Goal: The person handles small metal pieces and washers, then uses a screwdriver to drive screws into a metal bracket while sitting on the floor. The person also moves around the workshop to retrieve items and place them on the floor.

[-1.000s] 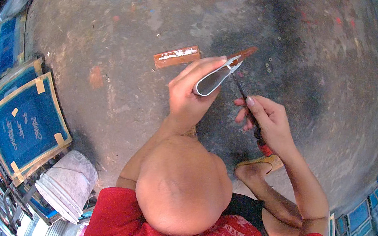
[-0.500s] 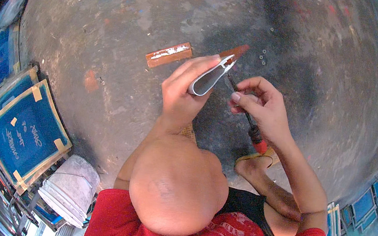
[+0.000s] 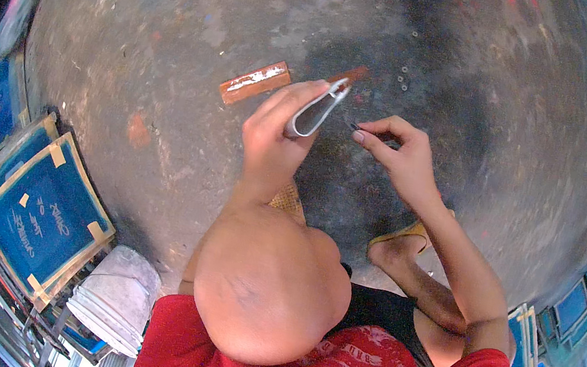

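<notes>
My left hand [image 3: 280,121] is wrapped round a squeegee holder [image 3: 307,119], a hollow light-metal profile seen end-on with a teardrop-shaped opening. From its narrow end juts a reddish-brown blade [image 3: 358,73]. To the right of the holder and apart from it, my right hand [image 3: 399,153] pinches a small dark piece [image 3: 355,126] between thumb and fingertips; its exact kind is too small to make out. On the floor left of the holder lies a brown block [image 3: 253,83] with a whitish stripe along it. Several small ring-shaped pieces [image 3: 402,79] lie beyond my right hand.
The stained grey floor [image 3: 171,91] spreads ahead. At the left lean blue printing screens [image 3: 45,212] with taped edges, beside a stack of whitish buckets [image 3: 114,293]. More frames [image 3: 525,351] stand at the right. A yellow sandal [image 3: 398,237] is under my right arm.
A screwdriver with a red and black handle was in my right hand at the blade end; it no longer shows. My right hand has drawn slightly away from the holder and now pinches a small piece.
</notes>
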A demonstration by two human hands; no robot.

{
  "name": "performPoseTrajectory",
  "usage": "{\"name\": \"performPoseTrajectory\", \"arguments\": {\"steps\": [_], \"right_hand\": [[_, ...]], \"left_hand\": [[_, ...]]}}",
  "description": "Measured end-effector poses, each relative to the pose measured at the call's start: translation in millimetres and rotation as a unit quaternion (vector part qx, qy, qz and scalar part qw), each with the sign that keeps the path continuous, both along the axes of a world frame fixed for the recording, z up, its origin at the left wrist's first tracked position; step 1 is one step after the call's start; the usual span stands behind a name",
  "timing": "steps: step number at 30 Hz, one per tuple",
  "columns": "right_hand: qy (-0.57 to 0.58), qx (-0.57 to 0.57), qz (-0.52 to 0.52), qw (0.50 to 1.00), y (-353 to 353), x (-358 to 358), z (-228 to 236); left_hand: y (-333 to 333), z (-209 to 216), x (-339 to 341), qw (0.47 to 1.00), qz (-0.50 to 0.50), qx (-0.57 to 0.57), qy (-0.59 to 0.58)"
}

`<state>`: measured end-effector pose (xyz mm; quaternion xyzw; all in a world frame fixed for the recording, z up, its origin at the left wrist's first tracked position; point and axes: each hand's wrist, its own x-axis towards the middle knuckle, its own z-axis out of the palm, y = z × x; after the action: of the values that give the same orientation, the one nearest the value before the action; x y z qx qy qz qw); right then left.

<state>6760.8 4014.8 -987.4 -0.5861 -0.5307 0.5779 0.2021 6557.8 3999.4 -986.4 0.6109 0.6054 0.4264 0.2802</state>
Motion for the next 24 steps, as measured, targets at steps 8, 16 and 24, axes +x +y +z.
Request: {"name": "performPoseTrajectory", "arguments": {"steps": [8, 16, 24], "right_hand": [[-0.159, 0.154, 0.032, 0.975, -11, 7, -74], [-0.084, 0.231, 0.048, 0.968, 3, -61, -22], [0.009, 0.256, -0.031, 0.966, 0, -52, -22]], "left_hand": [[-4, -13, -9, 0.985, 0.087, -0.126, -0.073], [-17, -37, -16, 0.985, 0.074, -0.123, -0.095], [-18, -36, -5, 0.989, 0.046, -0.09, -0.104]]}}
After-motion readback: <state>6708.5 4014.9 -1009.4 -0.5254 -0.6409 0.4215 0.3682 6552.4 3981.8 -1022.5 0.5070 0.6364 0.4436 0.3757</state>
